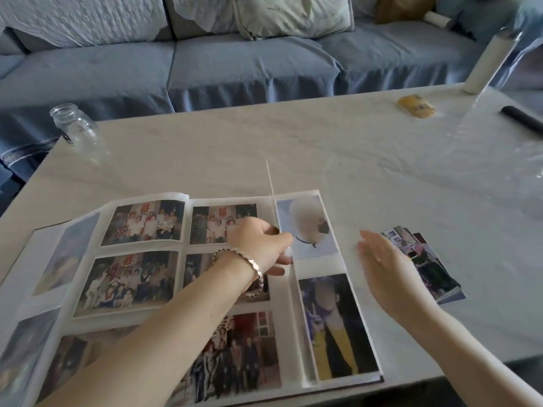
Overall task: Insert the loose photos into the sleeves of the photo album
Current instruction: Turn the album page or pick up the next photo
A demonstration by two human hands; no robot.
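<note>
An open photo album (182, 289) lies on the pale table, its pages full of group photos. One album page (271, 189) stands upright on edge near the spine. My left hand (261, 245), wearing a bead bracelet, pinches that page low down. Behind the page are two sleeved photos: a white fluffy shape (305, 227) and a figure in yellow trousers (335, 327). My right hand (385, 268) hovers open, palm facing left, to the right of the album. A small stack of loose photos (432, 268) lies just right of that hand.
A glass jar (76, 127) stands at the table's far left corner. At the far right are a yellow packet (415, 106), a white roll (484, 66) with clear film spread over the table, and a black rod (523, 118). A blue sofa (235, 63) runs behind the table.
</note>
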